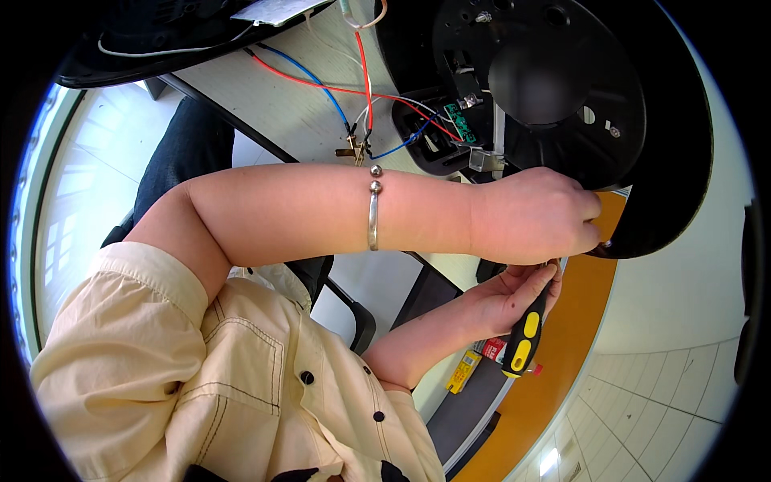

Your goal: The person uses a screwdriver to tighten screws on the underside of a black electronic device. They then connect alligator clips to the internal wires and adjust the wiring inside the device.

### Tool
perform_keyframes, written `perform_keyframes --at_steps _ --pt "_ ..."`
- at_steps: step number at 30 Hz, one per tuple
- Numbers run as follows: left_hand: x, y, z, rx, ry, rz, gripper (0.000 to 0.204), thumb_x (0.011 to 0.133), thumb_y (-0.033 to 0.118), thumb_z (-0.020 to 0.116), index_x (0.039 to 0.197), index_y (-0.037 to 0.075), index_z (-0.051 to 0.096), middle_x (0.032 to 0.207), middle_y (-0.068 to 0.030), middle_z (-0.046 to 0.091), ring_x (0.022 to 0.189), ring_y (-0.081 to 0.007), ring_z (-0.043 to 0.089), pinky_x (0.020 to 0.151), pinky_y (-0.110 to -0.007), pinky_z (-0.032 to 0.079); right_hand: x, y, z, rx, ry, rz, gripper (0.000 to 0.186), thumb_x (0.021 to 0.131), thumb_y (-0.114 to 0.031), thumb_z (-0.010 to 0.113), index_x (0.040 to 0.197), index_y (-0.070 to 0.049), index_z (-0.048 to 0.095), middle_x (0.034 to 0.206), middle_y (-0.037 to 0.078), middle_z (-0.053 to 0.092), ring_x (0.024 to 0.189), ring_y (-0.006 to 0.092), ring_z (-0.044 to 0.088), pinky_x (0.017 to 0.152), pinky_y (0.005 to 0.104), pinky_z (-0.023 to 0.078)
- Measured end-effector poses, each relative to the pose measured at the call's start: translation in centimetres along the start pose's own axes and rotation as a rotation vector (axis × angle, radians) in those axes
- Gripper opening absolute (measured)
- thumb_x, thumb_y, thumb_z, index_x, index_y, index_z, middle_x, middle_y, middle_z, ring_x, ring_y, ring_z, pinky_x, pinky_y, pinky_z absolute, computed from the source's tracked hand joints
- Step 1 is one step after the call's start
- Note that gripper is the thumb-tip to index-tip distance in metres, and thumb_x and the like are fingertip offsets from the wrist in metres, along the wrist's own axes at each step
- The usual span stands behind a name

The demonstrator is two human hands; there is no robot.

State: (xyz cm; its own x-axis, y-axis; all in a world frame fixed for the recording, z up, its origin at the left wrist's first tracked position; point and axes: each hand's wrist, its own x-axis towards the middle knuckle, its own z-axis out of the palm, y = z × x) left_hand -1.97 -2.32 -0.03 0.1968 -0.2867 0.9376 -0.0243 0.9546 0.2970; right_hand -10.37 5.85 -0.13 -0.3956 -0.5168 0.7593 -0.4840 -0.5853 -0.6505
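Note:
My left hand [536, 215] reaches across from the left, a silver bangle on its forearm. Its fingers are curled at the near edge of a black round appliance housing [626, 64]; what lies inside them is hidden. Just below it, my right hand [514, 301] grips a screwdriver [524, 341] with a black and yellow handle. The handle points down, and the upper end runs up behind the left hand, where its tip is out of sight. Beside the housing, a green circuit board [459, 123] has red, blue and white wires attached.
Wires run to a small brass-coloured part [353, 150] on the pale tabletop [281, 112]. Another black shell [161, 60] lies at upper left. A yellow box [463, 371] and a red and white package [492, 349] sit below the right hand. An orange-brown panel [566, 337] stands at right.

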Motion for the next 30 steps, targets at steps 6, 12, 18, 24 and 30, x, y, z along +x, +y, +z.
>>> perform_keyframes --at_steps 6,12,18,24,30 --pt "-0.2 0.2 -0.2 0.047 0.004 0.067 0.020 0.056 0.015 0.064 0.070 0.004 0.054 0.071 -0.0042 0.047 0.063 -0.0194 0.055 0.049 -0.029 0.048 -0.1 0.0 0.0 -0.001 0.012 -0.003 0.026 0.086 -0.014 0.057 0.102 0.006 0.052 0.097 0.016 0.059 0.080 0.0175 0.061 0.066 0.0227 0.047" --pt "-0.2 0.3 0.3 -0.031 0.064 0.028 0.017 0.058 0.014 0.064 0.067 0.003 0.054 0.071 -0.0053 0.049 0.063 -0.0211 0.055 0.051 -0.032 0.048 -0.2 -0.2 0.4 0.010 0.036 -0.009 0.024 0.086 -0.013 0.057 0.101 0.005 0.055 0.092 0.012 0.061 0.078 0.0148 0.061 0.068 0.0219 0.046" --pt "-0.1 0.9 0.6 -0.232 0.088 -0.234 0.009 0.068 0.006 0.064 0.070 0.001 0.058 0.072 -0.0089 0.054 0.062 -0.0270 0.057 0.053 -0.034 0.048 0.0 0.1 -0.1 -0.004 -0.001 -0.009 0.028 0.087 -0.014 0.056 0.102 0.009 0.049 0.103 0.021 0.059 0.088 0.0229 0.061 0.073 0.0280 0.050" --pt "-0.4 1.3 0.8 -0.312 0.173 -0.365 0.006 0.069 0.002 0.064 0.073 0.000 0.060 0.073 -0.0103 0.058 0.063 -0.0278 0.059 0.054 -0.034 0.048 -0.1 -0.2 0.7 0.006 0.026 -0.027 0.024 0.088 -0.016 0.055 0.100 0.004 0.055 0.092 0.012 0.061 0.079 0.0149 0.061 0.071 0.0236 0.047" --pt "-0.5 2.0 0.7 -0.435 0.195 -0.546 0.005 0.069 0.000 0.065 0.073 -0.001 0.063 0.071 -0.0095 0.059 0.062 -0.0248 0.061 0.054 -0.031 0.049 -0.1 -0.2 0.6 -0.012 0.016 -0.013 0.023 0.089 -0.018 0.054 0.098 0.003 0.054 0.090 0.011 0.061 0.078 0.0132 0.061 0.071 0.0233 0.047"
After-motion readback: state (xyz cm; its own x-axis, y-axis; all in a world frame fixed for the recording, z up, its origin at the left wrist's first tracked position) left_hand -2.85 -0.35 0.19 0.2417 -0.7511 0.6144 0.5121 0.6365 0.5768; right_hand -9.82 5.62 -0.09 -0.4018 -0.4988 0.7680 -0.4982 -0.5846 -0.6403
